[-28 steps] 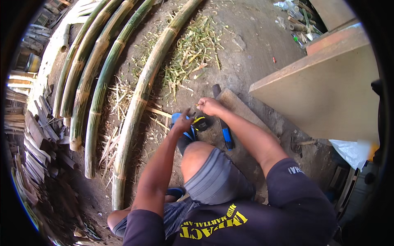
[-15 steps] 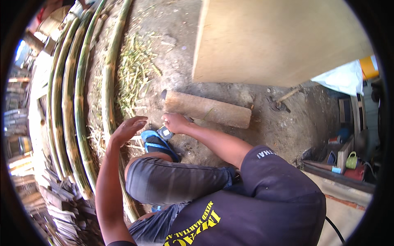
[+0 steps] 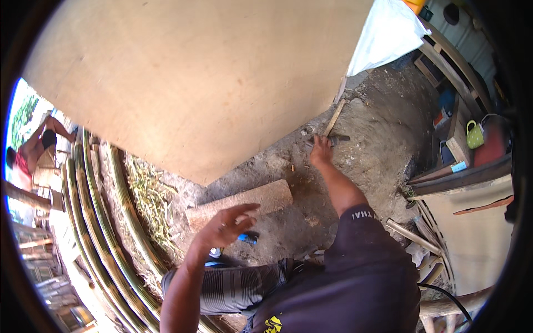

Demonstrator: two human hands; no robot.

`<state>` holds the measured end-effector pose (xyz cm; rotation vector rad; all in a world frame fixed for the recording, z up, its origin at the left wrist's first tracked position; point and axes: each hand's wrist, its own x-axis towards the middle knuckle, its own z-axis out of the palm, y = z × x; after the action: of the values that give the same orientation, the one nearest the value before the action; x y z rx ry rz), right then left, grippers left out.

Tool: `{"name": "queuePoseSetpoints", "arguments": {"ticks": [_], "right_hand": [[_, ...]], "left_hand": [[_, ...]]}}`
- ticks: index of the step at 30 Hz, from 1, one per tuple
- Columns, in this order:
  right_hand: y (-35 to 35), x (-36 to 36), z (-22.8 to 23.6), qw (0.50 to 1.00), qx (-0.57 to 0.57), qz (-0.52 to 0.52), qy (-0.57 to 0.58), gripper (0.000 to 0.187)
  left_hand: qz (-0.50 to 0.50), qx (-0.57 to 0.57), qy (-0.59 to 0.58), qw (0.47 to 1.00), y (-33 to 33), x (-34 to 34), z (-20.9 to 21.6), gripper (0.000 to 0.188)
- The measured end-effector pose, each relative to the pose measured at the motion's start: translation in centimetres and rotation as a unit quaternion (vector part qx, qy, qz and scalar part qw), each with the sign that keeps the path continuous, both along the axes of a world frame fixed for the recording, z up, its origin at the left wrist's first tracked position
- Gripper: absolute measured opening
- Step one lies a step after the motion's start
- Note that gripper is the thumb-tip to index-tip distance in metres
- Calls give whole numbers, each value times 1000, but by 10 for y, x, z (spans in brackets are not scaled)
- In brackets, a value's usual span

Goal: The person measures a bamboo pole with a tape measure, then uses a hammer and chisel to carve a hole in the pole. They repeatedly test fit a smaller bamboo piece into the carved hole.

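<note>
A hammer (image 3: 336, 116) with a pale wooden handle and a dark head lies on the dirt ground, right of centre. My right hand (image 3: 320, 151) reaches out to it with the arm stretched, fingers closed at the head end by the handle. My left hand (image 3: 226, 225) hovers in front of a rough wooden block (image 3: 261, 198), fingers bent and spread, holding nothing. The block lies flat on the ground, its near left part hidden behind that hand. Beneath the left hand, a blue sandal (image 3: 248, 238) shows in part.
A large plywood sheet (image 3: 205, 83) covers the far side. Long green bamboo poles (image 3: 130, 208) lie at left beside a heap of shavings (image 3: 149, 194). A white sheet (image 3: 386, 39) hangs far right, near wooden shelving (image 3: 459, 133) with a green mug (image 3: 474, 135). Another person (image 3: 36, 147) is at far left.
My right hand has gone from beside the wooden block out to the hammer. My left hand has come over near the block, its fingers spreading. The view has turned to the right.
</note>
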<state>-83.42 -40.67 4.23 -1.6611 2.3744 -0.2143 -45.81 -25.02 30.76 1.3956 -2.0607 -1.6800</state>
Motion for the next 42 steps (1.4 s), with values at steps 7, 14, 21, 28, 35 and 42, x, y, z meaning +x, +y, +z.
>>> {"name": "queuePoseSetpoints", "arguments": {"ticks": [7,14,21,28,35,42], "right_hand": [[-38,-45,-1,976,179,11,121,59],[-36,-62,-11,978,193,32,75,58],[-43,-65,-52,945,285,50,149,60],[-20,-63,-38,957,246,18,155,60],[-21,-49,-21,967,221,-105,76,42],[-29,-66,-72,959,241,-115,93,48]], "left_hand": [[5,-7,-15,1000,-10,-21,-21,43],[27,46,12,999,-15,-45,-46,42],[-35,35,21,999,-14,-82,-37,42],[69,72,73,992,23,-28,4,42],[170,32,121,977,33,12,13,44],[140,33,131,981,33,4,-1,43]]}}
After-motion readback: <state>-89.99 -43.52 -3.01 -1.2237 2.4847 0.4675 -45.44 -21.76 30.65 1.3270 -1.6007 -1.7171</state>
